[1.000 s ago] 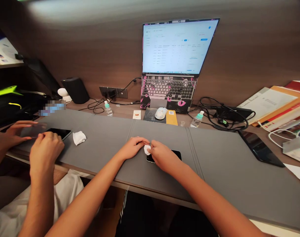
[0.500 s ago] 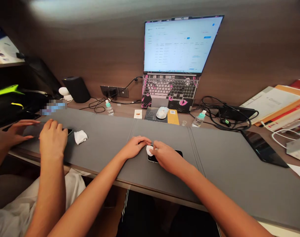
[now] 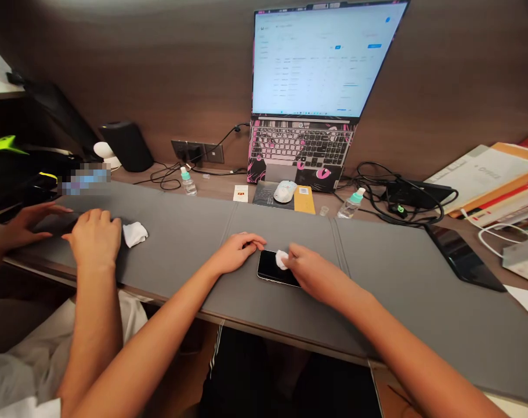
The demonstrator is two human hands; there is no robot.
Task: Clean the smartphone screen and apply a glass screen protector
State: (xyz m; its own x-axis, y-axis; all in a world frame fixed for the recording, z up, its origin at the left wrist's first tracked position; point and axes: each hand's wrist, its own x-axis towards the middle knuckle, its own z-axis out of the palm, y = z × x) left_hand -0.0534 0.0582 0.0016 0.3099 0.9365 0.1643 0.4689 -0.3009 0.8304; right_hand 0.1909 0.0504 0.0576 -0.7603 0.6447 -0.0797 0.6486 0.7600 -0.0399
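A phone [image 3: 269, 268] with a dark screen lies flat on the grey desk mat [image 3: 194, 232]. Pinched in the fingers of my right hand [image 3: 314, 271] is a crumpled white tissue [image 3: 282, 259], pressed on the phone's screen. That hand covers the phone's right part. My left hand [image 3: 237, 252] rests on the mat by the phone's left end, fingers stretched out and holding nothing. Its fingertips are close to the phone's upper left corner; whether they touch it I cannot tell.
At the left are a co-worker's hands [image 3: 96, 239] beside another crumpled tissue [image 3: 134, 234]. Behind the mat stand a laptop [image 3: 301, 145], a mouse [image 3: 285, 191] and two small spray bottles [image 3: 351, 204] [image 3: 188, 183]. A black tablet-like slab [image 3: 462, 258], cables and books are on the right.
My right hand has slid the tissue rightward along the phone's screen, baring its left part. My left hand stays by the phone's left end. The camera view has shifted slightly.
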